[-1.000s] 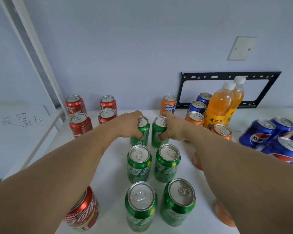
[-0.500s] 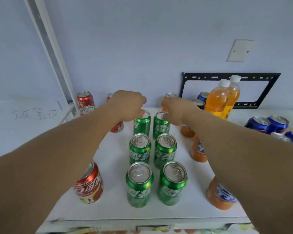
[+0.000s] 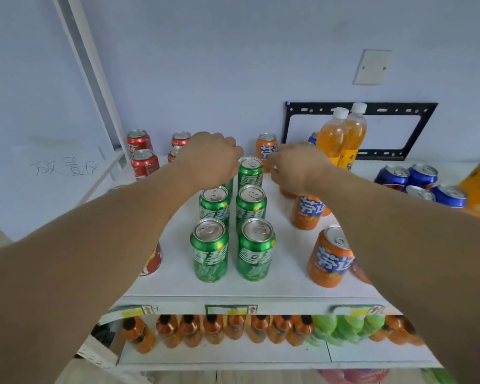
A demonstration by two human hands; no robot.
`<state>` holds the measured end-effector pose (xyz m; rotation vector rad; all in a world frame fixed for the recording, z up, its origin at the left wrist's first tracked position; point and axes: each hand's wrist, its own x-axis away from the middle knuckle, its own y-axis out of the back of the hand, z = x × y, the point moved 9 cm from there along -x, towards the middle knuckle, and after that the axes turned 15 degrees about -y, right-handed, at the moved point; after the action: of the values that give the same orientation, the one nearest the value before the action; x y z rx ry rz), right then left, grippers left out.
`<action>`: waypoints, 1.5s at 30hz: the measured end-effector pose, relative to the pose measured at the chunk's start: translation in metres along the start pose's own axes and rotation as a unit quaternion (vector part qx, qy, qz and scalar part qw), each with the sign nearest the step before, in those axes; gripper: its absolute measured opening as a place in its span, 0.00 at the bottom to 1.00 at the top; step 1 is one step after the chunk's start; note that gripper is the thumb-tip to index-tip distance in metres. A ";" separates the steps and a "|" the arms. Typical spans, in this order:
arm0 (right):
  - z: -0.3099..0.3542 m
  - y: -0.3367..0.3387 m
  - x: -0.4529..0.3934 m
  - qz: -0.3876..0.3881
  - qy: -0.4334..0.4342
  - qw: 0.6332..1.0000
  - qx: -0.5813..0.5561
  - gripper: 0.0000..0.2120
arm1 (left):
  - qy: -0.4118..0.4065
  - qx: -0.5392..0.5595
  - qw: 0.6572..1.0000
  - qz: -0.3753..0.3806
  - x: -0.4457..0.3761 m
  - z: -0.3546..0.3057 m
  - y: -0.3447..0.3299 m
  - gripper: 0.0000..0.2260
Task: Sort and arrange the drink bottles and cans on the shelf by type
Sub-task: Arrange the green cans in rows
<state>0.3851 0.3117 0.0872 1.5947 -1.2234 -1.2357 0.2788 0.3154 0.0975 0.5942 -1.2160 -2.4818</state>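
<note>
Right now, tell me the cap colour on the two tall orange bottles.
White caps, clearest in the head view.

Green cans (image 3: 251,206) stand upright in two tidy columns mid-shelf (image 3: 283,284). Red cans (image 3: 144,162) cluster at the back left, orange cans (image 3: 330,256) stand to the right, two orange bottles (image 3: 344,134) behind them, and blue cans (image 3: 421,176) far right.
</note>
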 end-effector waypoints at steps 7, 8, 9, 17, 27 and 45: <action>-0.042 0.019 0.050 0.014 -0.061 0.998 0.005 0.13 | -0.026 0.017 0.998 -0.056 -0.017 -0.041 0.041 0.13; -0.047 0.023 0.058 0.019 -0.071 0.997 0.001 0.12 | -0.032 0.020 0.997 -0.061 -0.021 -0.048 0.047 0.13; -0.053 0.024 0.066 0.025 -0.082 0.996 -0.004 0.12 | -0.040 0.021 0.997 -0.057 -0.025 -0.056 0.052 0.13; -0.128 0.019 0.097 0.014 -0.169 0.985 -0.032 0.14 | -0.054 0.059 0.995 -0.066 -0.074 -0.105 0.078 0.14; -0.254 -0.051 0.028 0.061 -0.289 0.909 -0.294 0.24 | 0.207 0.281 0.937 0.002 -0.163 -0.087 0.007 0.18; -0.246 -0.133 -0.091 0.223 -0.138 0.825 -0.500 0.20 | 0.333 0.564 0.755 -0.037 -0.215 -0.066 -0.079 0.10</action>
<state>0.6476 0.4360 0.0428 0.3412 -0.7779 -1.4448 0.4900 0.4144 0.0461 1.6154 -2.2025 -1.0317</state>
